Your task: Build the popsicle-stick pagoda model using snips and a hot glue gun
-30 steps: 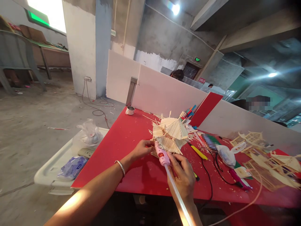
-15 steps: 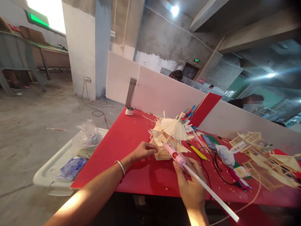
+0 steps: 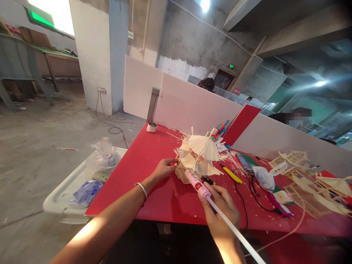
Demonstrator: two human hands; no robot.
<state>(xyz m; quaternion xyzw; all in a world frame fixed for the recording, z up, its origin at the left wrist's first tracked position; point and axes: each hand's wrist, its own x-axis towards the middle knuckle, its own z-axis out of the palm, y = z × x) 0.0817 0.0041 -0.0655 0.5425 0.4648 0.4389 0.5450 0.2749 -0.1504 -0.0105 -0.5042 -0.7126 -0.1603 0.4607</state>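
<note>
The right hand (image 3: 222,208) closes around the back of a pink glue gun (image 3: 197,184), leaving the nozzle free toward the stick model (image 3: 200,156); a long glue stick (image 3: 233,228) trails behind, over the wrist. The left hand (image 3: 164,171) has its fingertips at the model's left edge, probably to steady it; whether they pinch it, I cannot tell. The model sits upright on the red table (image 3: 137,168), within easy reach of both hands. Just right of it, a yellow tool (image 3: 232,175) and a black cable (image 3: 243,203) crowd that side, with scraps scattered about. Markers (image 3: 222,127) and a white partition (image 3: 192,104) limit room behind; wooden frames (image 3: 316,187) lie farther right.
</note>
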